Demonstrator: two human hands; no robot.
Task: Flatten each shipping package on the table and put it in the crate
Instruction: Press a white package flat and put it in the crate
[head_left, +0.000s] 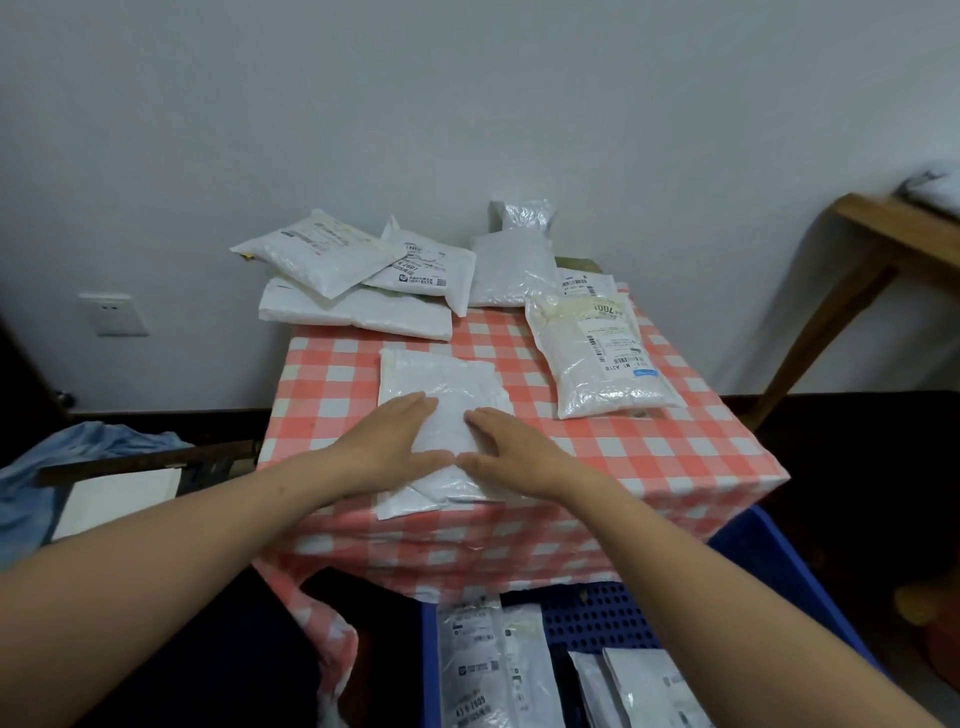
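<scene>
Head view: both hands pressing a white shipping package flat on the checked worktop.

The left hand (395, 441) and right hand (511, 447) lie side by side, palms down and fingers straight, on the near half of the package (441, 376), which sits at the front of the worktop (675, 467). A labelled package (602, 358) lies to the right, apart from it. More packages (358, 291) are piled along the far edge by the wall. Below the front edge, the blue crate (769, 551) holds several flattened packages (483, 670).
</scene>
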